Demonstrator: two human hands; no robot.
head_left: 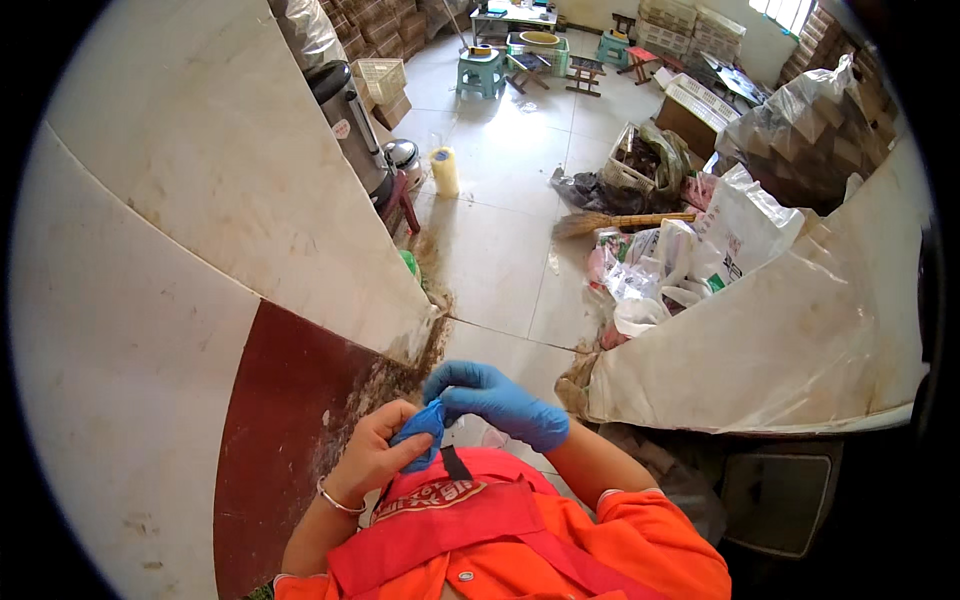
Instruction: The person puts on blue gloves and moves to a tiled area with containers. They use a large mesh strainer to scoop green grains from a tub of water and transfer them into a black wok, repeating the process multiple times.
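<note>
A crumpled blue glove (421, 428) is bunched in my bare left hand (383, 445), thumb and fingers closed round it. My right hand (490, 400) wears a blue glove of the same colour. Its fingers curl down to the top of the bunched glove and pinch at it. Both hands are together in front of my chest, over a red apron (440, 530) and an orange shirt. A bracelet circles my left wrist.
Doorway walls stand on both sides, the left one (250, 130) with a dark red lower part. Beyond lie a broom (620, 222), plastic bags (745, 225) and a basket (628, 165) at right. A metal urn (345, 125), a yellow roll (444, 172) and stools (482, 72) stand further in.
</note>
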